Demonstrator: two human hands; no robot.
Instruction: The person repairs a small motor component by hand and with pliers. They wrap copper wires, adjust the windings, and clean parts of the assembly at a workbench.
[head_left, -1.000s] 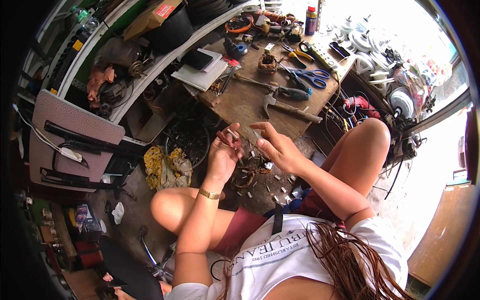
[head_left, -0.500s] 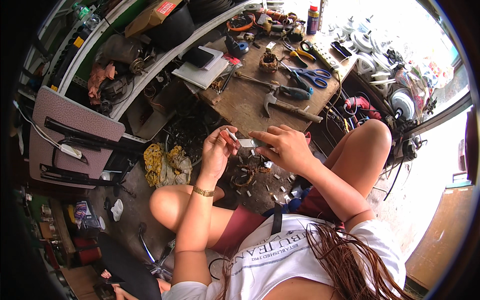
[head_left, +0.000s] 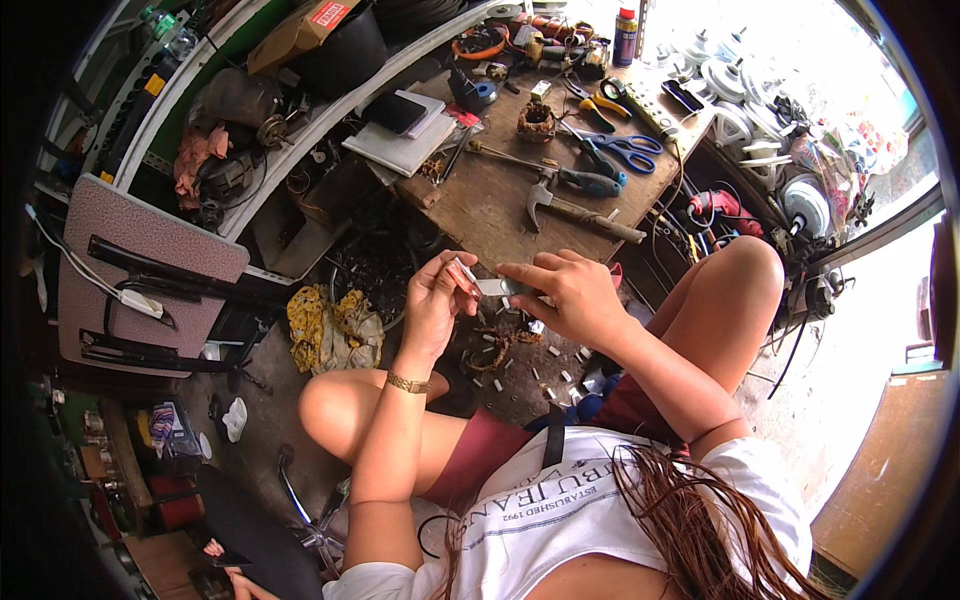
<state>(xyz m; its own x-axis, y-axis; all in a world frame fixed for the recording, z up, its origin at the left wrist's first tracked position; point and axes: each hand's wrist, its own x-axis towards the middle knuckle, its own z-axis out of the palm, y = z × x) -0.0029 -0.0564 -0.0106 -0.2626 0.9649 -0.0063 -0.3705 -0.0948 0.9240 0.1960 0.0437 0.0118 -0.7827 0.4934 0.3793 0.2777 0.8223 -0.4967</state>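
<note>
My left hand (head_left: 428, 308) is closed around a small reddish-brown, copper-like piece (head_left: 465, 280) with a pale strip along its top; its exact kind is unclear. My right hand (head_left: 575, 295) pinches a flat silvery blade (head_left: 494, 287), whose handle is hidden by the fingers. The blade's tip meets or nearly meets the piece. Both hands hover just in front of the wooden worktable (head_left: 480, 222). Below them, small pale cut bits (head_left: 553, 351) and a brown ring-like scrap (head_left: 495, 350) lie scattered on the floor.
On the table lie a claw hammer (head_left: 585, 219), a blue-handled screwdriver (head_left: 590, 183), blue scissors (head_left: 636, 153), yellow-handled pliers (head_left: 608, 106) and a brown wound core (head_left: 536, 123). A yellow cloth (head_left: 311, 330) lies left of my knees. Another person's hand (head_left: 214, 548) shows at lower left.
The piece in my left hand has turned very slightly. Both hands otherwise stay in almost the same place, with the blade against or near it.
</note>
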